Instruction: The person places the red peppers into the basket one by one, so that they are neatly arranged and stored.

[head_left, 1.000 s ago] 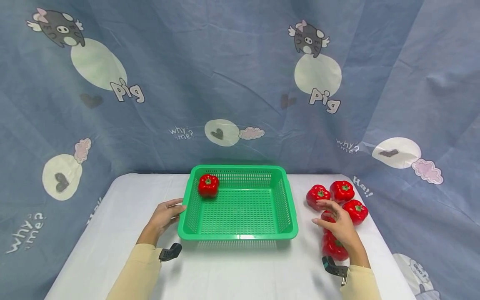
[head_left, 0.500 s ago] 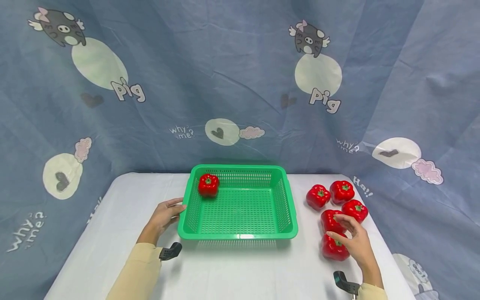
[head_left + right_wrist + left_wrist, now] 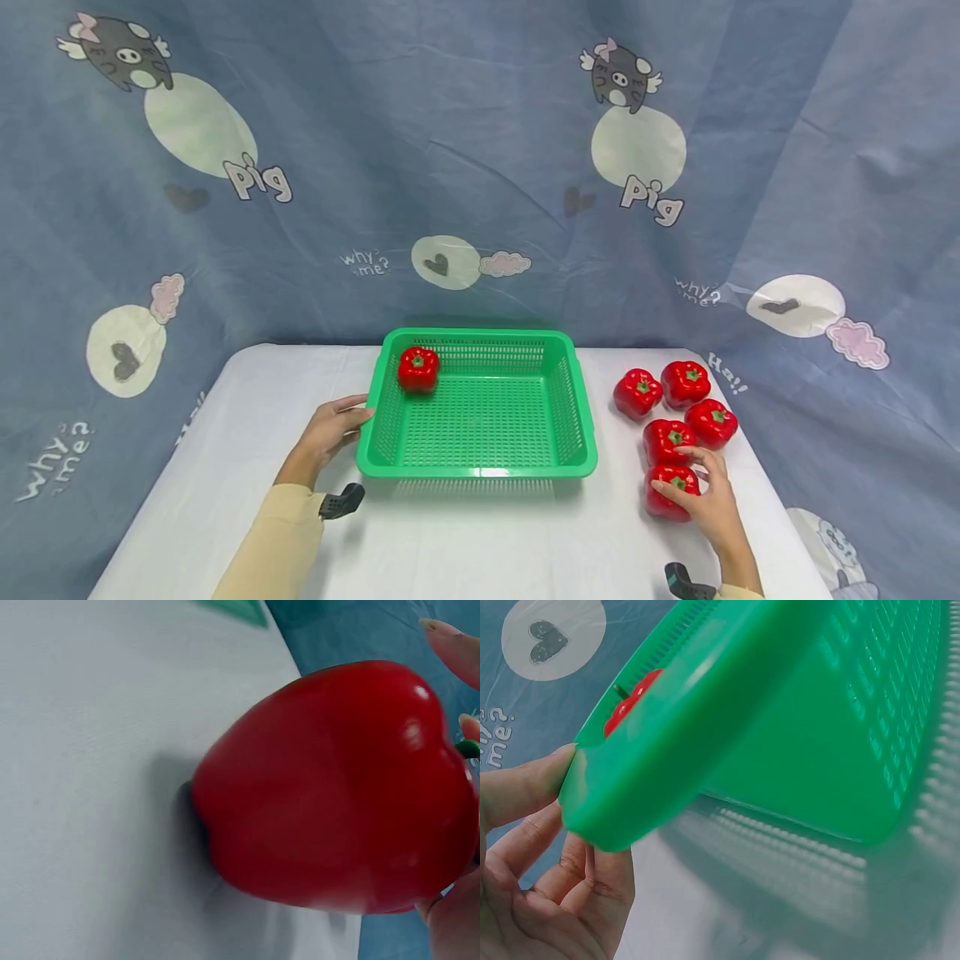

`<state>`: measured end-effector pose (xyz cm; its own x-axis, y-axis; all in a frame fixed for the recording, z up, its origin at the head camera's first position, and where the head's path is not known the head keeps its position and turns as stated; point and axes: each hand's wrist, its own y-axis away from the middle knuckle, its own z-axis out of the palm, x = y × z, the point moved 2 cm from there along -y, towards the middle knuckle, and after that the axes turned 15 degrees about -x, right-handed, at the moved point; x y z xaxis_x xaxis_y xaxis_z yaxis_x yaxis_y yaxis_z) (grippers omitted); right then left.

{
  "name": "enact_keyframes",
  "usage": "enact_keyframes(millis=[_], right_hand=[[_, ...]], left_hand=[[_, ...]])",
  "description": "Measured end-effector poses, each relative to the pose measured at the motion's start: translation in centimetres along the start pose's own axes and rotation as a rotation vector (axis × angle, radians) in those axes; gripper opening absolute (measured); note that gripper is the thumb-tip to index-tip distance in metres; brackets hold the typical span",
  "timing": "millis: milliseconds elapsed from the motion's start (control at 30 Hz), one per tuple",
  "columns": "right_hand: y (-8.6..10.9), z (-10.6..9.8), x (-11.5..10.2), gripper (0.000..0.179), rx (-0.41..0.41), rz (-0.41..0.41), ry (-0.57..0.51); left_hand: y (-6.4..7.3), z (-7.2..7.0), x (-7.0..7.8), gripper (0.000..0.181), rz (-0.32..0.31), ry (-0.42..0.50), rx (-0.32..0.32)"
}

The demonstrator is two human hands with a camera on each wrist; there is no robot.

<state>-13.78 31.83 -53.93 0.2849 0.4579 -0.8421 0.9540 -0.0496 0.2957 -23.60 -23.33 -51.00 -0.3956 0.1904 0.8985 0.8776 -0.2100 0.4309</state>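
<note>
At the left of the green plastic basket (image 3: 480, 472), my left hand (image 3: 326, 433) holds its rim. The left wrist view shows the thumb (image 3: 532, 780) against the rim and the other fingers curled beneath it. A red bell pepper (image 3: 417, 371) sits in the basket's back left corner. My right hand (image 3: 708, 500) is spread over the nearest red bell pepper (image 3: 663, 504) on the right, thumb and fingers on either side of its top. In the right wrist view a fingertip (image 3: 450, 645) stands apart from this pepper, while another finger lies at its lower edge.
Right behind the nearest pepper is another red bell pepper (image 3: 663, 442). Several more stand farther back, including one pepper (image 3: 685, 383) near the table's back right corner. A white cloth covers the table (image 3: 480, 542); a blue printed curtain (image 3: 480, 150) hangs behind it.
My right hand has drawn back toward the near side from above the middle peppers, then come in over the nearest one. The left hand and the basket stay in place.
</note>
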Motion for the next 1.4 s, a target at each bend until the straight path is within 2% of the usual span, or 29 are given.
enact_keyframes(millis=[200,467,600,933,1200,1400], right_hand=[[1.2,0.6,-1.1,0.076,0.019,0.005,0.003],[1.8,0.8,-1.2,0.077,-0.063,0.080,-0.023],[1.9,0.9,-1.0,0.075,-0.081,0.085,-0.014],[2.3,0.8,-0.3,0.100,-0.158,0.153,-0.003],[2.6,0.9,0.3,0.094,-0.247,0.099,-0.029],[2.8,1.0,0.3,0.091,-0.230,0.086,-0.056]], left_hand=[[0.2,-0.2,-0.1,0.055,-0.004,-0.007,0.000],[0.0,-0.2,-0.2,0.056,-0.002,-0.007,0.005],[-0.1,-0.1,-0.2,0.056,-0.012,-0.010,0.010],[-0.1,-0.1,0.0,0.055,-0.008,0.002,0.014],[-0.1,-0.1,-0.1,0.054,-0.001,-0.005,0.009],[-0.1,-0.1,-0.1,0.055,-0.002,-0.002,0.015]])
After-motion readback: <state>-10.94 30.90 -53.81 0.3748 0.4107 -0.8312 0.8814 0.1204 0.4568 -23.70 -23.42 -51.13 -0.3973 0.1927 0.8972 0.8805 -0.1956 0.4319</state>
